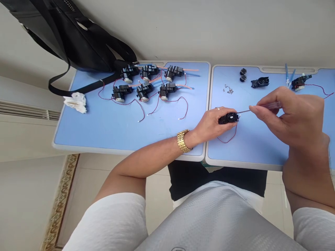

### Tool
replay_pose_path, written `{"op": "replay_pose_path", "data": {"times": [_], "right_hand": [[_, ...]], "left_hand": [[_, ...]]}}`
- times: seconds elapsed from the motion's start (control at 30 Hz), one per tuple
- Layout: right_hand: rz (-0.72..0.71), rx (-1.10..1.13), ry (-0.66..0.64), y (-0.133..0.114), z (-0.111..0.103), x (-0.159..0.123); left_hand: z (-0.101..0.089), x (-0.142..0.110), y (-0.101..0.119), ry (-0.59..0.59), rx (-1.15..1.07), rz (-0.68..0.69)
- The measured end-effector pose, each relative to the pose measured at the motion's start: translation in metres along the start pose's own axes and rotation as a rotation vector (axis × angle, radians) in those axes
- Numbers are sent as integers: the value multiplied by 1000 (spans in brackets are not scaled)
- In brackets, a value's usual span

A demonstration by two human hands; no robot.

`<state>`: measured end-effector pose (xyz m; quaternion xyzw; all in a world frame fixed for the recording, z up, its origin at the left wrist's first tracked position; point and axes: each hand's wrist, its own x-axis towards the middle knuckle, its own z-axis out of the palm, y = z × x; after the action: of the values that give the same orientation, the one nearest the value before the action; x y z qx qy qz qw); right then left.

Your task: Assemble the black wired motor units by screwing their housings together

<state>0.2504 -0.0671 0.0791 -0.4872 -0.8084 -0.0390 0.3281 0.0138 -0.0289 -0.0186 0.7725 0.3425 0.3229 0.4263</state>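
My left hand (209, 124) grips a small black motor housing (228, 118) between thumb and fingers, low over the right-hand table. A thin red-and-black wire (230, 140) hangs from that housing and curls on the blue surface. In my right hand (293, 113) is a screwdriver (270, 106) with a clear handle. Its thin shaft points left, and the tip meets the right side of the black housing; whether it sits in a screw is too small to tell. Several loose screws (229, 90) lie just beyond my left hand.
Several black motor assemblies (144, 92) with wires lie on the left table (104, 129), near a black bag (78, 42) and crumpled tissue (75, 102). Behind my hands are round black parts (243, 74), a black shell (260, 82) and another motor assembly (300, 83). A gap separates the tables.
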Motion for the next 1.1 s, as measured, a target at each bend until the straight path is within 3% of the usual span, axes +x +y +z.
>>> {"op": "replay_pose_path", "data": {"times": [0.2, 0.4, 0.63, 0.87, 1.03, 1.1], "right_hand": [[-23, -99, 72, 7, 4, -1], [15, 130, -112, 1, -2, 4], [-31, 34, 39, -2, 4, 2], [28, -124, 61, 7, 6, -1], [37, 80, -121, 5, -4, 3], [53, 111, -123, 2, -5, 4]], "left_hand": [[0, 0, 0, -4, 9, 26], [0, -1, -1, -1, 14, 18], [1, 0, -2, -3, 2, 18], [1, 0, -1, -8, 10, 1], [0, 0, 0, -8, -1, -1], [0, 0, 0, -8, -13, 3]]}}
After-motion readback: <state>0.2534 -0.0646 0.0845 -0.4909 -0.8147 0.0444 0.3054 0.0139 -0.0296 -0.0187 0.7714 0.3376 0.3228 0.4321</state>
